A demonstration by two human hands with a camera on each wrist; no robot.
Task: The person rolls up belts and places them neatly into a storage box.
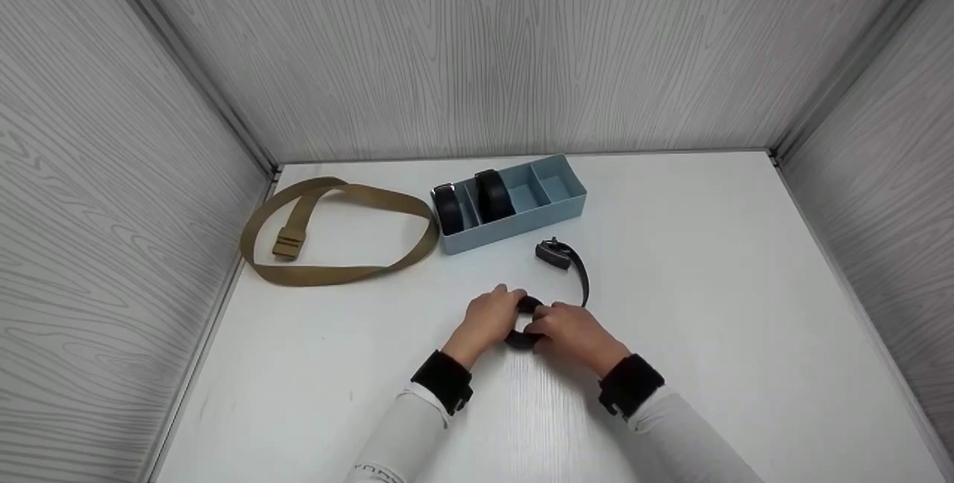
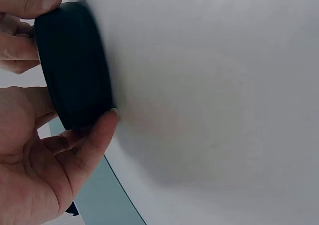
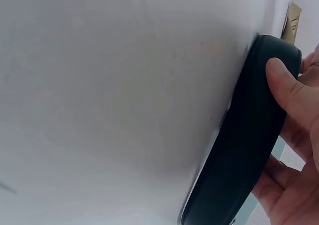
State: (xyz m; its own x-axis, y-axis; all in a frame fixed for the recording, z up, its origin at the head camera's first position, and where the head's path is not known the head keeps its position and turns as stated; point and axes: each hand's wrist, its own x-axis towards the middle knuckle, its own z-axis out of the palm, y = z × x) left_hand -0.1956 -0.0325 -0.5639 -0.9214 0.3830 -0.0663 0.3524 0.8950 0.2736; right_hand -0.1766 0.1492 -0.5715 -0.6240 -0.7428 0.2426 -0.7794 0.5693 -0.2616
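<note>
Both hands hold a black belt [image 1: 521, 342] coiled into a ring, standing on its edge on the white table. At the ring's left side, my left hand [image 1: 488, 321] has its fingers curled round the strap. My right hand [image 1: 578, 334] pinches the ring from the right, with the thumb against the band [image 3: 244, 130] in the right wrist view. A loose length of strap runs from beyond the right hand to a dark buckle [image 1: 553, 253] on the table. The fingers partly cover the coil.
Beyond the hands stands a blue-grey divided box [image 1: 514, 227]. Two coiled black belts, one left [image 1: 448, 210] and one farther right [image 1: 494, 196], sit in its compartments. A tan webbing belt [image 1: 335, 274] lies looped left of the box. Grey wood-grain panels enclose the table.
</note>
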